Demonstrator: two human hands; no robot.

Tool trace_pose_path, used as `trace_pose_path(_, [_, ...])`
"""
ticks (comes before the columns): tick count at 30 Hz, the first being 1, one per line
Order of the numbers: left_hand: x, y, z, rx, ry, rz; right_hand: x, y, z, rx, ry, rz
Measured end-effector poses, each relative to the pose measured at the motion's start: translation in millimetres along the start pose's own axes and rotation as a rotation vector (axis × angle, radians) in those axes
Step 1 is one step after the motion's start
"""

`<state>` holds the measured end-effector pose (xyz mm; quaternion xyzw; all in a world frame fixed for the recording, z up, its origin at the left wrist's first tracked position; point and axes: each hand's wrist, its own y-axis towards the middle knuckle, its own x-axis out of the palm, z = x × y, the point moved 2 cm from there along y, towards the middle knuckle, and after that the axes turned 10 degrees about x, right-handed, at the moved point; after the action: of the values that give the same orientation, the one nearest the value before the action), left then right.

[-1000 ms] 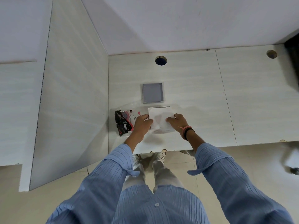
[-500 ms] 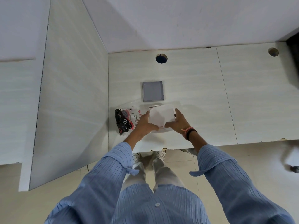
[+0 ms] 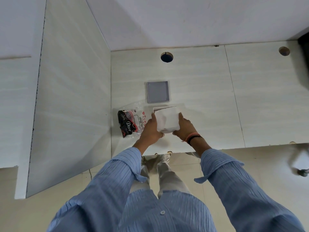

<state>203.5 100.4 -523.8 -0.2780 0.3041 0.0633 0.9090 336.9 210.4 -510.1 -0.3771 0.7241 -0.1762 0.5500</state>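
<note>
Pale desk (image 3: 209, 77) is stretching between white walls, with 2 hands working near its front edge. The left hand (image 3: 150, 129) is gripping the left side of a white box (image 3: 168, 119) while the right hand (image 3: 184, 129) is gripping its right side, fingers curling round the edges. The box is sitting tilted, just right of a black Dove packet (image 3: 127, 124) and just nearer than a grey square lid (image 3: 158, 92).

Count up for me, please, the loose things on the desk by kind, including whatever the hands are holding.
White box: 1, gripped between the left hand and the right hand
Grey square panel: 1
Dove packet: 1
Total: 3
</note>
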Motion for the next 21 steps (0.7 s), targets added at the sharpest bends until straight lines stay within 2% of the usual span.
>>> trace_pose_path(5, [-1,0,-6,-0.054,-0.015,0.076,3,1,-1,0.016,-0.106,-0.016])
trace_pose_path(9, [-3,-7,-6,-0.043,-0.008,0.128,4,-1,-2,0.034,-0.082,-0.024])
trace_pose_path(13, [-7,-9,-5,-0.077,-0.023,0.116,1,0,-1,0.102,0.172,-0.07])
trace_pose_path(17, [-9,-10,-8,-0.123,-0.099,0.102,-2,4,2,0.284,0.534,-0.221])
trace_pose_path(21, [-11,-11,-5,-0.136,-0.147,0.094,-3,8,0,0.291,0.557,-0.093])
